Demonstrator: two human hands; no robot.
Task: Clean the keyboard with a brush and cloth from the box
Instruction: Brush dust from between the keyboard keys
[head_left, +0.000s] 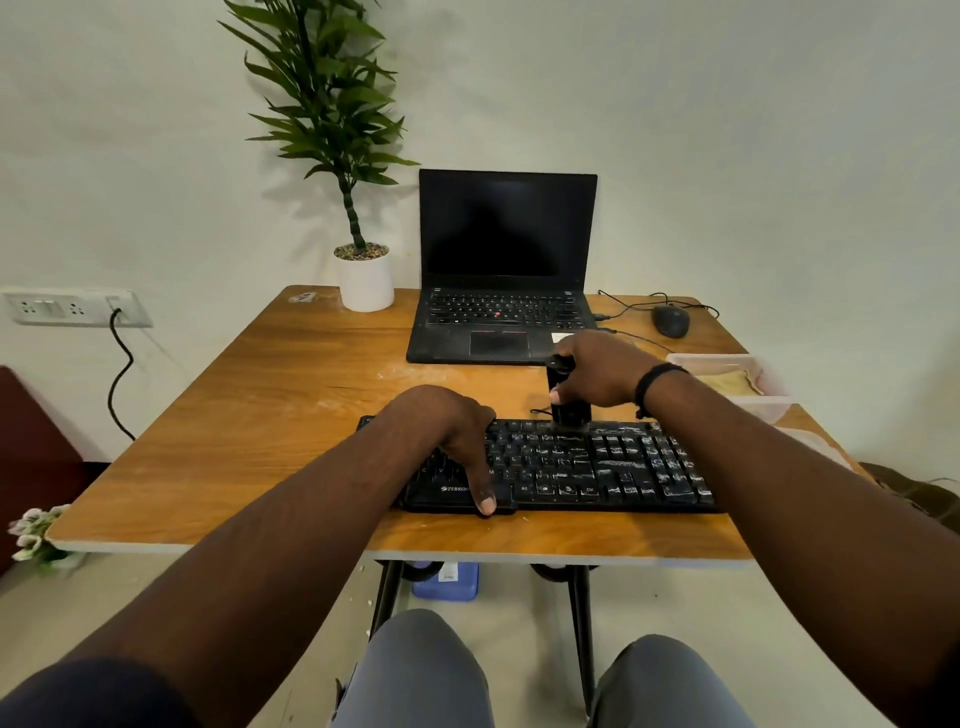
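Note:
A black keyboard (613, 467) lies near the table's front edge, its keys streaked with white dust. My left hand (452, 436) rests on the keyboard's left half, fingers spread over it and the thumb down on the front rim. My right hand (597, 371) grips a black brush (569, 405) by its handle, bristles down on the top row of keys near the middle. A clear plastic box (774, 400) stands at the right edge of the table with a yellowish cloth (735, 382) inside.
An open black laptop (504, 275) sits behind the keyboard. A potted plant (363, 280) stands at the back left, a black mouse (671, 320) with its cable at the back right. The wooden table (270, 415) carries white dust smears. A blue box (447, 582) lies on the floor beneath.

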